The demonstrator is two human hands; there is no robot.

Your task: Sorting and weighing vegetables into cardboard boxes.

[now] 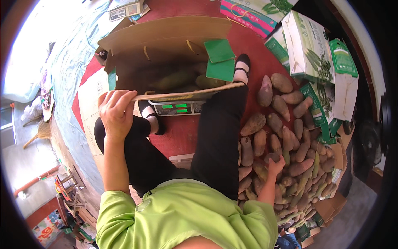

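Note:
My left hand (117,108) is closed on the near top edge of an open cardboard box (166,35), at its left corner. Inside, in shadow, lie a few long greenish-brown root vegetables (178,79). The box rests on a digital scale (176,108) with lit green displays, between my legs. Off to the right, my right hand (275,165) has its fingers around a dark, sweet-potato-like root (272,157) in a large pile of similar brown and reddish roots (300,168). My fingers partly hide that root.
White-and-green printed cartons (309,45) stand at the far right, with a pink-and-white box (248,18) beyond. A second scale (124,10) is at the far left. Pale blue sheeting (74,79) covers the left side of the red floor covering (178,143). A straw broom (40,132) lies further left.

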